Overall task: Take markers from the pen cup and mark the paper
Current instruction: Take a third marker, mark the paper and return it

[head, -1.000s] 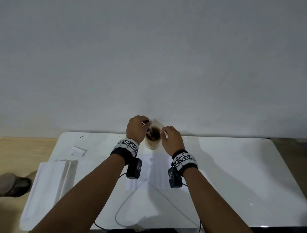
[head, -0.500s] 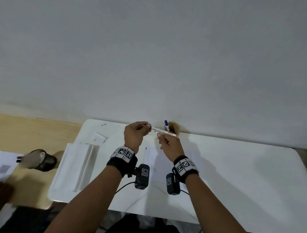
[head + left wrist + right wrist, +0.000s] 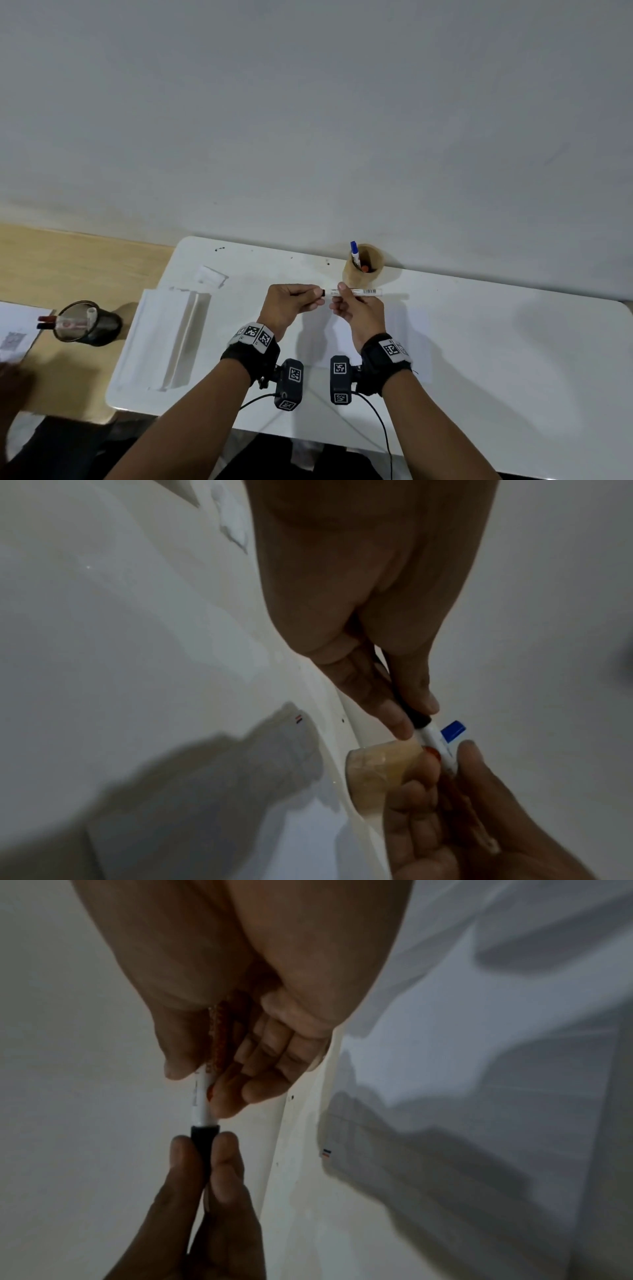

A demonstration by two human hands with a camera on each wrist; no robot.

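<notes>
A tan pen cup (image 3: 363,274) stands at the table's far edge by the wall and holds a blue-capped marker (image 3: 354,249). In front of the cup, above the table, a white marker (image 3: 363,292) lies level between my hands. My right hand (image 3: 342,294) grips its barrel (image 3: 202,1099) with thumb and fingers. My left hand (image 3: 317,297) pinches the black cap (image 3: 204,1133), which sits on the barrel's end. The paper (image 3: 404,342) lies flat on the table under my hands, with small red and blue marks (image 3: 298,719) near one corner.
A stack of folded white sheets (image 3: 164,339) and a crumpled tissue (image 3: 210,275) lie on the left of the white table (image 3: 513,359). A black mesh cup (image 3: 87,323) with markers stands on the wooden desk further left. The wall rises right behind the pen cup.
Both hands were at the pen cup a second ago. The white marker has come out and moved toward me, and my left hand now pinches its cap. My head has turned left.
</notes>
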